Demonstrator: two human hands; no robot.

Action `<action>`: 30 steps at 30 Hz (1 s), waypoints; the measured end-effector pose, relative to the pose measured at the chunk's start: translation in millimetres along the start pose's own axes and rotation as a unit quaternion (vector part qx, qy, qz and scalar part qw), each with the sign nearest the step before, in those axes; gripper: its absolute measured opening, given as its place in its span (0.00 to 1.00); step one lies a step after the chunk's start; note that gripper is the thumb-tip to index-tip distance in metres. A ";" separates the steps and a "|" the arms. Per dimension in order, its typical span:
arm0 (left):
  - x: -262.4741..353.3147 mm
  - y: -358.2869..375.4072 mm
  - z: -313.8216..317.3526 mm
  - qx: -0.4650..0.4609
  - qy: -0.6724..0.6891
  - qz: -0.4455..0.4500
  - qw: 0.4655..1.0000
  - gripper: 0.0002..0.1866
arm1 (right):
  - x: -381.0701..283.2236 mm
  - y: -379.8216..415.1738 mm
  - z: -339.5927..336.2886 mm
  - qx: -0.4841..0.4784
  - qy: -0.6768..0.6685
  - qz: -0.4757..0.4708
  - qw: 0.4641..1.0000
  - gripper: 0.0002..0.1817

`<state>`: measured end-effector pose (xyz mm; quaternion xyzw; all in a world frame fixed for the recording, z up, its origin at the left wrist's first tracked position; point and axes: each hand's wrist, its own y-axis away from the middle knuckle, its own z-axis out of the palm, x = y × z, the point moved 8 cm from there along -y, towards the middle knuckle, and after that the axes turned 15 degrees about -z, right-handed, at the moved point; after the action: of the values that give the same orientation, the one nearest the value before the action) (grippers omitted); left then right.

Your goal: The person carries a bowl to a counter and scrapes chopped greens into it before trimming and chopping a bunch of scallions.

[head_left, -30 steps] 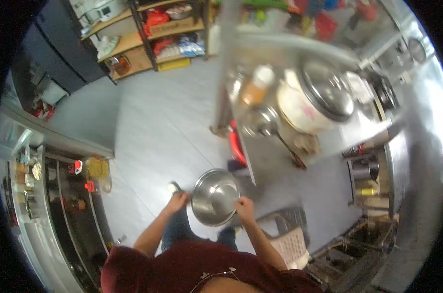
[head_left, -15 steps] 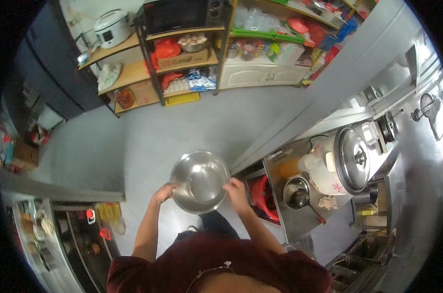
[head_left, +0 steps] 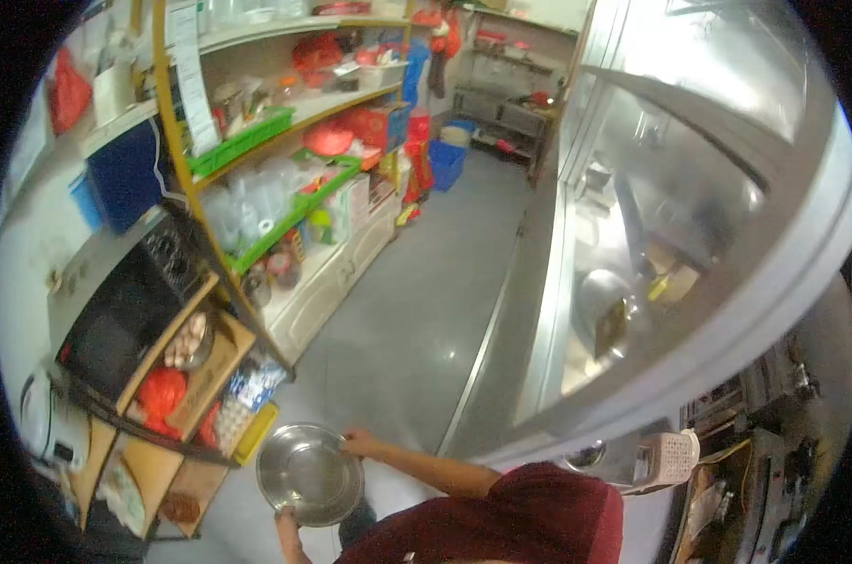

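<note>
A round, shiny metal bowl [head_left: 309,474] is held low in front of the body, with nothing visible inside it. My left hand [head_left: 287,523] grips its near rim at the lower left, fingers closed on the edge. On the right side of the bowl, my right hand [head_left: 355,444] pinches the rim, the forearm stretched out from a dark red sleeve. Beneath and around the bowl is the grey floor.
A rack with a microwave [head_left: 125,320], an egg bowl [head_left: 193,340] and a yellow tray [head_left: 257,432] stands left. Stocked shelves [head_left: 304,202] line the aisle. Blue bins [head_left: 445,164] sit at its far end. A metal-framed partition [head_left: 539,310] runs along the right.
The view has turned right, toward a long aisle beside the shelves. The bowl, still in both hands, now appears lower and further left in view.
</note>
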<state>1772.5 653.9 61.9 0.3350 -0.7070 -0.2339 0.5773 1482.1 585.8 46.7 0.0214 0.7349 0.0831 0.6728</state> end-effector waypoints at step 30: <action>522.7 -310.7 722.2 -0.315 -0.283 0.021 0.905 0.18 | -26.6 -247.8 -745.5 0.528 -0.167 0.054 0.831 0.13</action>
<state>1076.1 17.7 22.0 0.0401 -0.7372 -0.5173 0.4328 764.8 268.2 96.0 0.4266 0.5408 -0.2859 0.6662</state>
